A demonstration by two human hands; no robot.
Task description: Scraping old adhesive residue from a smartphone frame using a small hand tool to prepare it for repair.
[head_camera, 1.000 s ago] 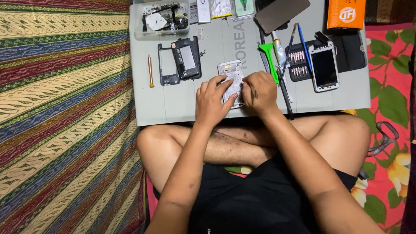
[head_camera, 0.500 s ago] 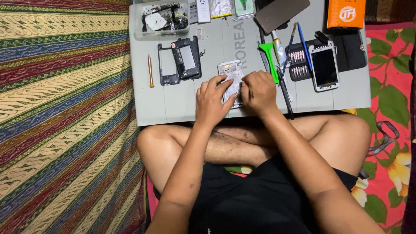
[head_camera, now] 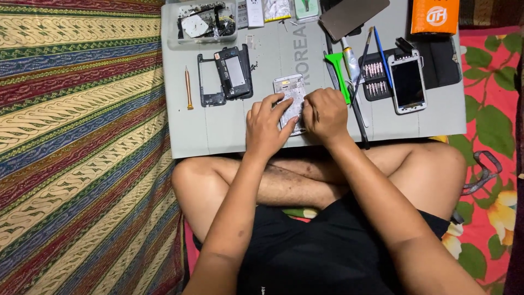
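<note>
A silver opened phone body (head_camera: 289, 90) lies on the grey work mat (head_camera: 218, 131) in front of my crossed legs. My left hand (head_camera: 267, 128) rests on its lower left side, fingers pressing it down. My right hand (head_camera: 326, 113) is closed at its right edge; whether it grips a small tool is hidden. A black phone frame with a back part (head_camera: 228, 74) lies to the left, with an orange-handled screwdriver (head_camera: 188, 88) beside it.
A white phone with a dark screen (head_camera: 408, 83), a screwdriver bit set (head_camera: 374, 79), a green pry tool (head_camera: 338, 76), a blue pen (head_camera: 383, 57) and a long black tool (head_camera: 357, 117) lie right. A parts tray (head_camera: 204, 22), a dark panel (head_camera: 352, 16) and an orange box (head_camera: 435, 16) sit at the back.
</note>
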